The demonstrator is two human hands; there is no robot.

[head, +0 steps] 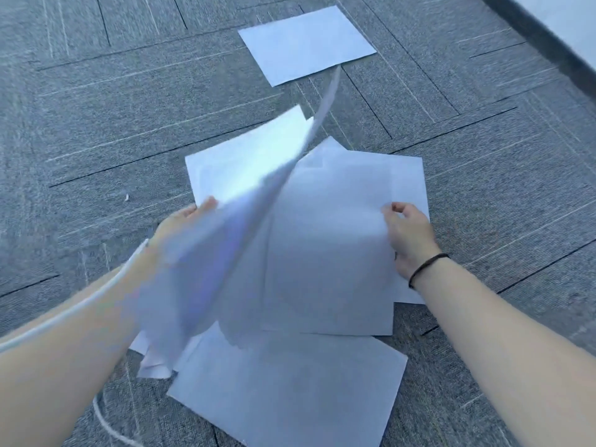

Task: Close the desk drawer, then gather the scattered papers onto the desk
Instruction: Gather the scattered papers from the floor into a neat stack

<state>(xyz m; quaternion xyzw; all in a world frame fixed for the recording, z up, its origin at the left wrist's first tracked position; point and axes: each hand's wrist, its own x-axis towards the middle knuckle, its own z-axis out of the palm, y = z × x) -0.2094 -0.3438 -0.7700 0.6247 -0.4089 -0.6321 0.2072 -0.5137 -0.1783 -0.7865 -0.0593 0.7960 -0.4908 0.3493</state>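
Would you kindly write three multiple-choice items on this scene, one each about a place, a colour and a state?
1. Where does the lone sheet lie?
A. on the carpet beyond the pile
B. on a desk
C. in a drawer

2. What colour is the band on the right wrist?
A. red
B. black
C. yellow

3. What is the left hand doing?
A. resting empty on the carpet
B. pointing at the wall
C. holding lifted sheets

Answers: 1 A, it lies flat on the grey carpet, apart from the pile. 2 B, a thin dark band circles the wrist. 3 C, the blurred sheets curl up from its grip.
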